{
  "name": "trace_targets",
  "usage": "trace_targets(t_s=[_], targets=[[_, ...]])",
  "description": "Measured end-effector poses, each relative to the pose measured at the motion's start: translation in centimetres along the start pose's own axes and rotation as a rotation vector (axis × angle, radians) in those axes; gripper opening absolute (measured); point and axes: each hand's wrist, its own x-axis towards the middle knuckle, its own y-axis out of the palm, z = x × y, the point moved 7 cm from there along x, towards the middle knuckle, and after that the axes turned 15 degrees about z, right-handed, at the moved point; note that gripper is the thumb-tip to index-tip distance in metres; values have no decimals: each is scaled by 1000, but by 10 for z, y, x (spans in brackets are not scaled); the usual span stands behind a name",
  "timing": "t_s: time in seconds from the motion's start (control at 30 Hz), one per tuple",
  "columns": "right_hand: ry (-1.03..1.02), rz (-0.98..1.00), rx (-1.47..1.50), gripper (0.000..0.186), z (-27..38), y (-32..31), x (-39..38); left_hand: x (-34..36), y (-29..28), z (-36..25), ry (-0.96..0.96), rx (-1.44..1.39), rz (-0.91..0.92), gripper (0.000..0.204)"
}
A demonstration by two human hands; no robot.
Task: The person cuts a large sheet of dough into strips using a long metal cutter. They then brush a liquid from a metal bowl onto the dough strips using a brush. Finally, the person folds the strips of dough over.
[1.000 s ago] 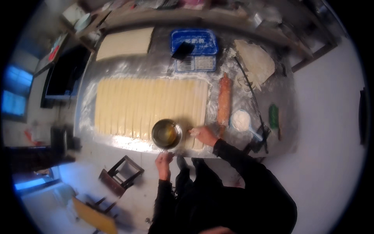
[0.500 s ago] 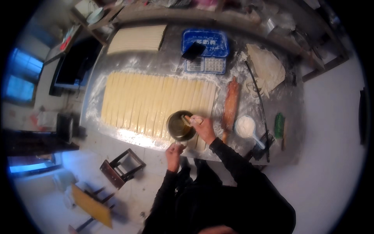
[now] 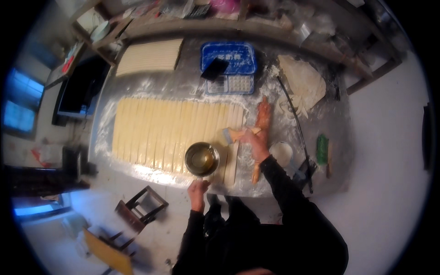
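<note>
My left hand (image 3: 197,194) is closed round the handle of a metal pot (image 3: 201,159), held over the near edge of the dough. A shallow pool of yellowish liquid, likely oil, shows in the pot. In my right hand (image 3: 256,142) is a wooden-handled pastry brush (image 3: 233,135), its bristles at the right part of the dough strips (image 3: 160,133). The strips lie side by side on the metal table, mostly yellow and glossy; those at the right end look paler. Just beyond my right hand lies a wooden rolling pin (image 3: 263,117), partly hidden by that hand.
A second sheet of strips (image 3: 149,57) lies far left. Beyond the dough are a blue-topped scale (image 3: 228,57) and a dark phone (image 3: 214,68). At right are a dough piece (image 3: 302,82), a thin black rod (image 3: 295,114), a flour scoop (image 3: 281,153) and a green roll (image 3: 322,149).
The brush has come out of the pot and moved right and up onto the pale strips. My left hand and the pot have shifted slightly left. The whole view has shifted a little.
</note>
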Motion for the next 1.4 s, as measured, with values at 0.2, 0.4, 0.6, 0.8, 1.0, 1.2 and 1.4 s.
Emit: trace_targets(t_s=[0.2, 0.4, 0.6, 0.8, 1.0, 1.2, 1.4], targets=[[-39, 110, -404, 23, -33, -24, 69, -10, -11, -3, 0, 13, -44, 30], [-405, 53, -804, 19, -3, -16, 129, -28, -26, -8, -23, 22, -109, 33], [-431, 236, -1162, 37, -91, 2, 70, -25, -16, -10, -7, -8, -82, 33], [62, 412, -678, 25, -70, 42, 6, -27, -23, -13, 39, -3, -68, 35], [-348, 28, -843, 26, 2, -40, 97, -28, -19, -22, 19, 42, -24, 33], [-61, 68, -1274, 24, -42, 17, 29, -42, -48, -13, 33, 26, -54, 32], [-245, -64, -1095, 28, -20, -17, 54, -45, -57, -20, 28, 40, -16, 33]])
